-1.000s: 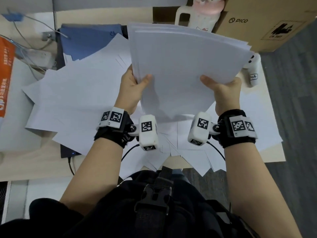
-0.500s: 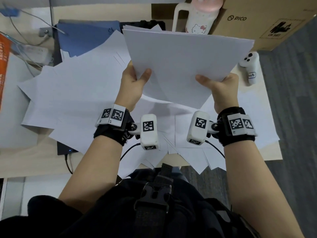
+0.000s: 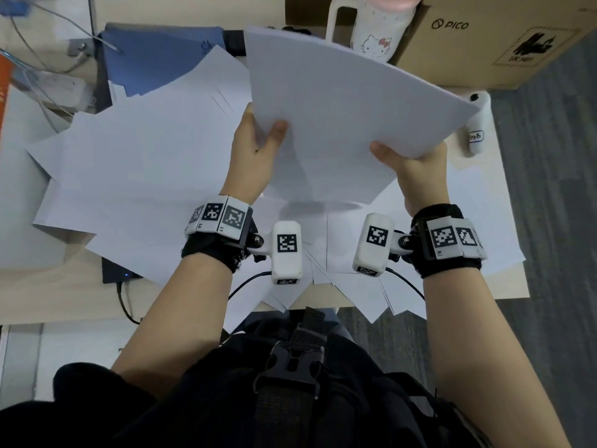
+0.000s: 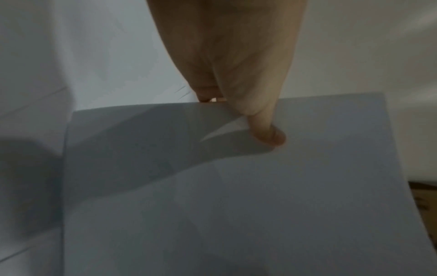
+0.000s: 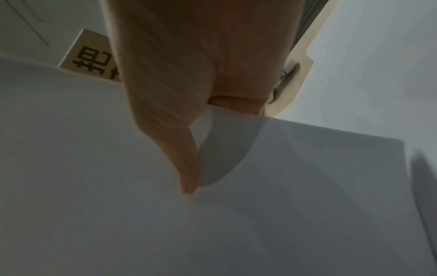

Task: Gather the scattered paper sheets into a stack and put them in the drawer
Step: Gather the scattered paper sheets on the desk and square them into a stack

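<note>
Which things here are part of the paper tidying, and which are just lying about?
Part of the job:
held stack
left hand
right hand
loose sheets

Lying about:
cardboard box
white jug
blue folder
white controller

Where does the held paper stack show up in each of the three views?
Head: held paper stack upper centre, raised above the desk between both hands.
Left wrist: fills the lower frame, the left hand gripping its top edge.
Right wrist: covers the lower frame.
Shared landmark: the thumb lying on the top sheet.
</note>
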